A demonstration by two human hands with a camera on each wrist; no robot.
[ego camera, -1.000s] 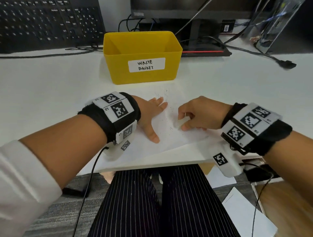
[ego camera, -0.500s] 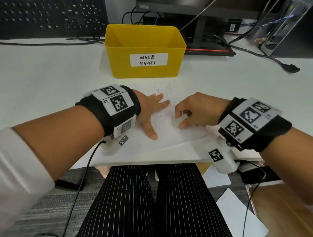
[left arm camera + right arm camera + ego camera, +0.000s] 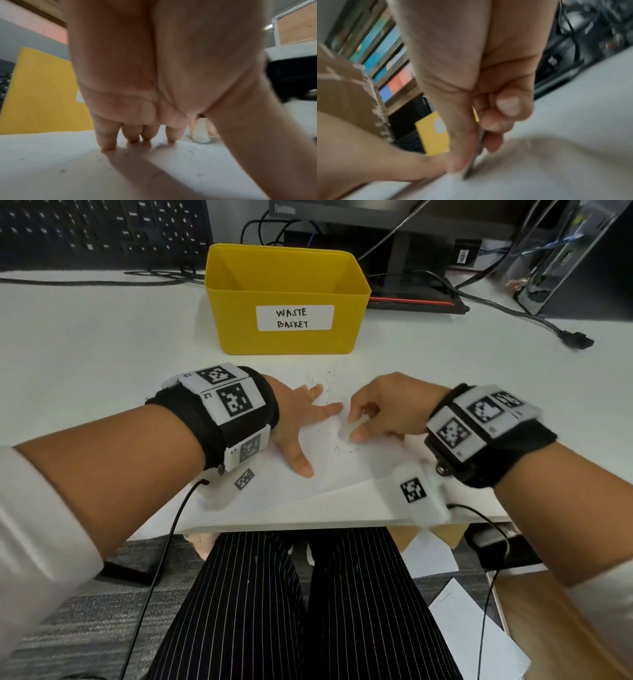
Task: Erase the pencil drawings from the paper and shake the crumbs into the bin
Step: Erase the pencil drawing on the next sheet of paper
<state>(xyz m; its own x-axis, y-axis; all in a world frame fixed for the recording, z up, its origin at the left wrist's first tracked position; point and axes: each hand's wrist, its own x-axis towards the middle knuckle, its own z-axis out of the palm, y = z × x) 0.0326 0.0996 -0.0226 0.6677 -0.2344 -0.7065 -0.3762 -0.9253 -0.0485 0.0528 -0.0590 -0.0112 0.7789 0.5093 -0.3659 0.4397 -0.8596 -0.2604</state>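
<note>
Nearest the body: striped trousers point(image 3: 301, 604) under the worktop edge, loose sheets point(image 3: 479, 628) on the floor at 4 o'clock.

On the white worktop point(image 3: 85, 344) the paper point(image 3: 308, 494) lies at the near edge, centre, skewed.

Left hand point(image 3: 294, 422) at 9 o'clock of the paper's middle: grip not closed, fingers straight and spread, palm side down, fingertips point(image 3: 108, 146) pressing the sheet flat. Thumb points back toward the body.

Right hand point(image 3: 387, 409) at 3 o'clock, just beside the left index tip, not touching it. Grip closed on a white eraser point(image 3: 349, 429), pinched between thumb and curled fingers, its lower end on the paper. The left wrist view shows the eraser point(image 3: 199, 136) standing on the sheet; the right wrist view is motion-blurred, eraser detail unreadable there.

Dark crumbs point(image 3: 337, 450) scattered on the paper at 6 o'clock of the eraser. Faint pencil lines point(image 3: 325, 381) remain at 12 o'clock of the fingers, near the sheet's far edge.

Beyond that, 12 o'clock, well apart from the hands: yellow bin point(image 3: 287, 299), label "WASTE BASKET", upright, open top; contents not visible.

Farthest: keyboard point(image 3: 102, 231) at 10 o'clock, monitor stand point(image 3: 411, 275) at 1 o'clock, black cable point(image 3: 513, 313) trailing to 2 o'clock.
</note>
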